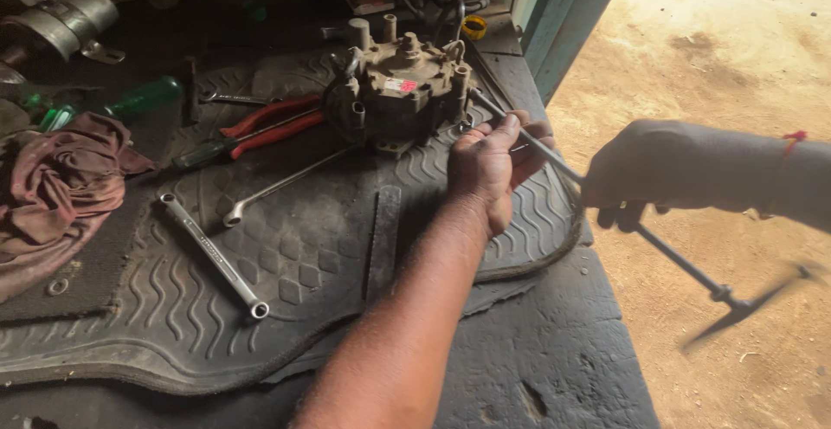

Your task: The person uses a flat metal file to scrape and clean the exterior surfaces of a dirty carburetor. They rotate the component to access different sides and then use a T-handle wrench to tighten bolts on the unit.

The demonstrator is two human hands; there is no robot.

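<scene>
A grimy metal valve block (400,91) with several ports sits on a black rubber mat (303,256). A long T-handle wrench (684,264) runs from the block's right side out past the platform edge, and its cross handle is blurred. My left hand (489,165) rests on the mat beside the block, with thumb and fingers pinching the wrench shaft near its tip. My right hand (649,174) is closed around the shaft further back, over the sandy ground.
Red-handled pliers (273,122), a green-handled screwdriver (143,97), a ring spanner (212,256) and a thin bent wrench (277,188) lie on the mat. A reddish rag (56,187) is at the left. The platform ends at the right, with sandy ground (718,48) beyond.
</scene>
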